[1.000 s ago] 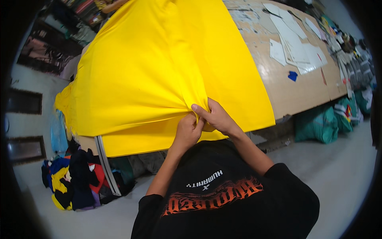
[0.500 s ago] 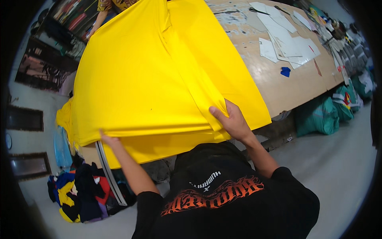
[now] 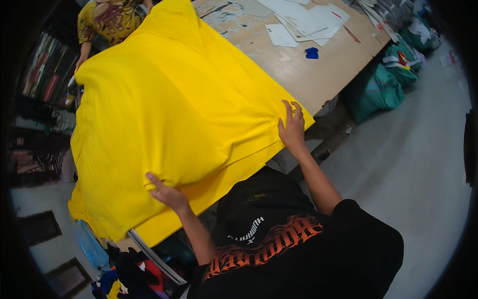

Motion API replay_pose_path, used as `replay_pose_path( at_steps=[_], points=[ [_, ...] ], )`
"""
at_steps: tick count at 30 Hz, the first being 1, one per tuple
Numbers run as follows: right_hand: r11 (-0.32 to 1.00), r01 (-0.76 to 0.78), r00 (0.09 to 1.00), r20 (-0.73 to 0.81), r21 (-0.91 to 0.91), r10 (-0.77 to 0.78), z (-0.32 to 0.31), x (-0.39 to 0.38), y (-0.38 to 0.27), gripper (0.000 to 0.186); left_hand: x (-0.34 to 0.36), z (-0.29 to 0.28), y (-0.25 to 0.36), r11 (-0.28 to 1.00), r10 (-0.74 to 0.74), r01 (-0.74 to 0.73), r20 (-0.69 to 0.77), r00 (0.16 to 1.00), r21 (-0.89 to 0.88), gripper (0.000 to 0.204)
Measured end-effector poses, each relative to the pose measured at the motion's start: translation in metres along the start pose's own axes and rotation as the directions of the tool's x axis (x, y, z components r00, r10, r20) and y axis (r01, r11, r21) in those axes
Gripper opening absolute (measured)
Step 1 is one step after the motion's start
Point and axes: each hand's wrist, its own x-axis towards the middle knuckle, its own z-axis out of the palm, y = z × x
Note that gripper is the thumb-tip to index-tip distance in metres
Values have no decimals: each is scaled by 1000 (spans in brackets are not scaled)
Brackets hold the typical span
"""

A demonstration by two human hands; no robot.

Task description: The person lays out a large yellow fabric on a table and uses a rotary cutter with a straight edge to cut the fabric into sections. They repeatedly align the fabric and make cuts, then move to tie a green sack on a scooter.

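Note:
A large sheet of yellow fabric (image 3: 189, 104) spreads over the worktable (image 3: 323, 84), wrinkled, in layers along the near edge. My left hand (image 3: 167, 192) holds the fabric at the lower left, thumb on top and fingertips partly hidden in it. My right hand (image 3: 294, 127) touches the fabric near its right corner, fingers spread and curved.
A co-worker (image 3: 107, 22) stands at the table's far left side. Paper patterns (image 3: 284, 35) and a small blue piece (image 3: 311, 53) lie beyond the fabric. Green sacks (image 3: 376, 94) sit right, a cloth pile (image 3: 132, 274) lower left, beside a metal rail (image 3: 157, 256).
The hands, together a second ago, are now wide apart; the right has moved rightward and spread its fingers. The bunched fold has flattened out. The view has turned, and more of the co-worker shows.

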Motion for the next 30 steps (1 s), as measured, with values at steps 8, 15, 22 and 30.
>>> replay_pose_path(
  at_steps=[8,15,22,30],
  points=[
    [984,134,963,250,-116,-102,7,-58,21,45,26,-71,-30,982,-173,144,-286,942,-121,59],
    [999,-14,1000,12,39,13,14,-41,47,17,1,-94,-64,954,-294,253,-321,901,-163,60],
    [868,-279,951,-8,412,309,-11,47,75,23,61,-154,-91,937,-273,177,-314,910,-300,63],
    [820,-109,924,-247,562,293,-64,66,79,19,21,-138,5,999,50,-42,-787,616,30,69]
  ],
)
